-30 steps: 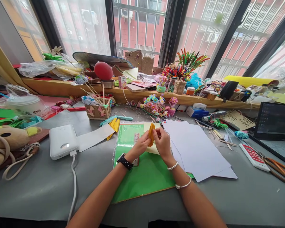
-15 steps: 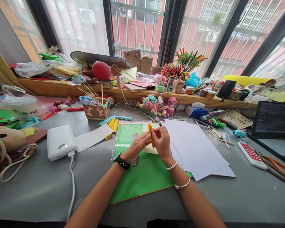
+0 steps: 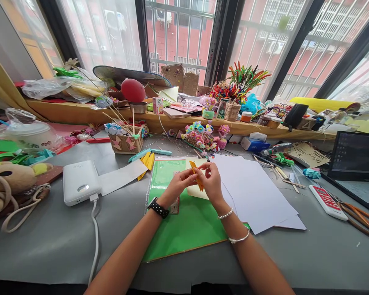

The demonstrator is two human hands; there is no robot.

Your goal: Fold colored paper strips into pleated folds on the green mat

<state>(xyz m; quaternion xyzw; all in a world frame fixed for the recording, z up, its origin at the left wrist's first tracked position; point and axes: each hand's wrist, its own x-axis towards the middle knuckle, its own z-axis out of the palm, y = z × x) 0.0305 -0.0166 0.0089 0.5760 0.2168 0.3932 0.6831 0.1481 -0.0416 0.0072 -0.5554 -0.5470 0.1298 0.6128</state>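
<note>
Between my two hands is a small piece of folded yellow paper (image 3: pixel 200 185), held upright over the green mat (image 3: pixel 184 233). My left hand (image 3: pixel 180 186) grips its left side with thumb and fingers; a dark watch is on that wrist. From the right, my right hand (image 3: pixel 211 180) pinches the paper too, fingertips at its upper part. Under the hands lies a cream paper sheet (image 3: pixel 195 192), partly covered. A small patterned strip (image 3: pixel 174 207) lies on the mat by my left wrist.
White paper sheets (image 3: pixel 258 196) lie to the right. Folded yellow strips (image 3: pixel 146 164) and a white power bank (image 3: pixel 80 184) with a cable are left. Scissors (image 3: pixel 363 219), a red-and-white calculator (image 3: pixel 327 203) and a laptop (image 3: pixel 356 159) are far right. A decorated box (image 3: pixel 127 143) stands behind.
The yellow paper has tilted, its top now leaning left, and my fingers have shifted on it. Both hands remain over the mat. The whole view has shifted slightly.
</note>
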